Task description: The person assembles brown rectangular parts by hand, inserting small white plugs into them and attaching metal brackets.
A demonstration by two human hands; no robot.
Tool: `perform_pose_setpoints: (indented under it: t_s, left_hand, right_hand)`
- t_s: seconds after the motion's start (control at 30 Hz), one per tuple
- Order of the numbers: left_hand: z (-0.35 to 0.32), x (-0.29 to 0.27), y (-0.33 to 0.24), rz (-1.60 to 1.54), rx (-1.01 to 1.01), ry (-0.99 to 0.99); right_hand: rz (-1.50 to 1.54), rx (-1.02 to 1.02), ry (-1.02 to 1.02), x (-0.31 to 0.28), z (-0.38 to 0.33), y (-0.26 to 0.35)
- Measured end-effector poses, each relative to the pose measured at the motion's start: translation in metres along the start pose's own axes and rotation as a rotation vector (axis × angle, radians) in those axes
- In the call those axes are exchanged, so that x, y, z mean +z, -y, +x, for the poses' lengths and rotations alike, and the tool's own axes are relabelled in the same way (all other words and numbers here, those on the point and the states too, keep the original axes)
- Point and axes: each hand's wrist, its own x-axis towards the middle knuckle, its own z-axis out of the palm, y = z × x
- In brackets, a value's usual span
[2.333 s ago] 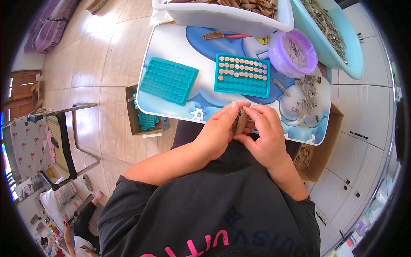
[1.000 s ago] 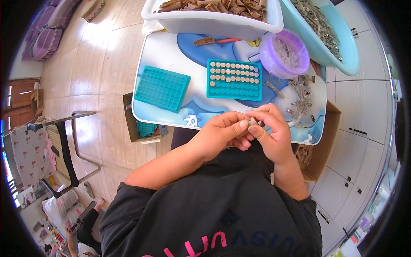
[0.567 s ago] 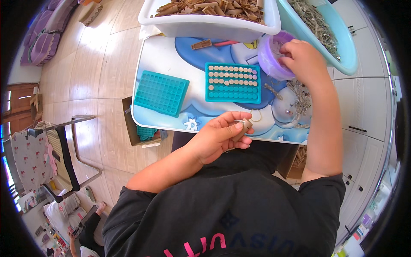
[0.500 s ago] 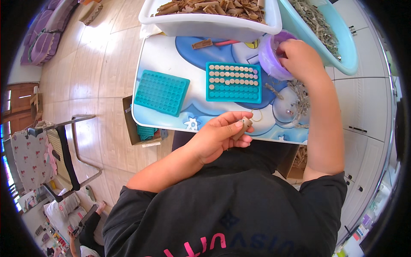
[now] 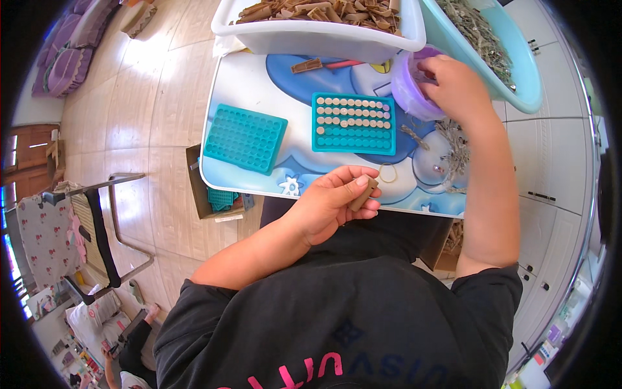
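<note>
Near the table's front edge my left hand is closed, with a small folded brown piece, perhaps card or leather, between thumb and fingers. Dark marks, maybe slots, show on that piece. My right hand reaches over the rim of a purple bowl, its fingers curled inward. What it grips, if anything, is hidden. Between the hands lies a teal tray, its upper rows filled with small round pale discs. A thin yellowish ring rests just beyond my left hand.
Another teal tray lies at left. Behind stand a white tub of brown pieces and a light-blue basin of tangled grey cords. More cords lie at right. A single brown piece sits by the tub.
My left fingers have turned the brown piece slightly, and the yellowish ring now shows whole on the table. My right hand has shifted only a little at the bowl.
</note>
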Motion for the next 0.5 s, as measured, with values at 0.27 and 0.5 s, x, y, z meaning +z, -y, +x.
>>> perform_pose_setpoints:
  t_s: [0.27, 0.5]
  left_hand:
    - [0.001, 0.002, -0.001, 0.014, -0.012, -0.008]
    - [0.000, 0.005, -0.004, 0.024, -0.012, -0.026]
  right_hand:
    - [-0.100, 0.055, 0.076, -0.001, 0.013, 0.010]
    - [0.315, 0.101, -0.235, -0.009, -0.015, -0.006]
